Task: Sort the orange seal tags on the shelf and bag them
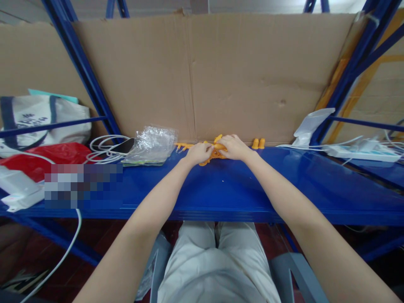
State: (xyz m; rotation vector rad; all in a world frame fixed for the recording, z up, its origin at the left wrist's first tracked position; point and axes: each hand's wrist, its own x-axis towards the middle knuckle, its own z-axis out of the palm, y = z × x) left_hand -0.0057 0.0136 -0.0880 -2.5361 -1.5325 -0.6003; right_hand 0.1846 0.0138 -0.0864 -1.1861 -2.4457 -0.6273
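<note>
At the back of the blue shelf, both hands close on orange plastic parts (216, 154); their exact kind is too small to tell. My left hand (198, 154) grips them from the left, its thumb and fingers bent. From the right, my right hand (235, 147) wraps its fingers over the upper part, hiding much of it. To the left of my left hand lies another orange piece (183, 146) with small prongs, and thin dark bits sit below it. Two short orange pegs (258, 143) stand upright to the right of my right hand, by the cardboard.
A cardboard wall (240, 75) closes off the back of the blue shelf (217, 189). Clear plastic bags (154, 143), a coiled white cable (104, 147) and a red bag (66, 154) lie left. On the right are a white power strip (362, 152) and blue frame posts (353, 80).
</note>
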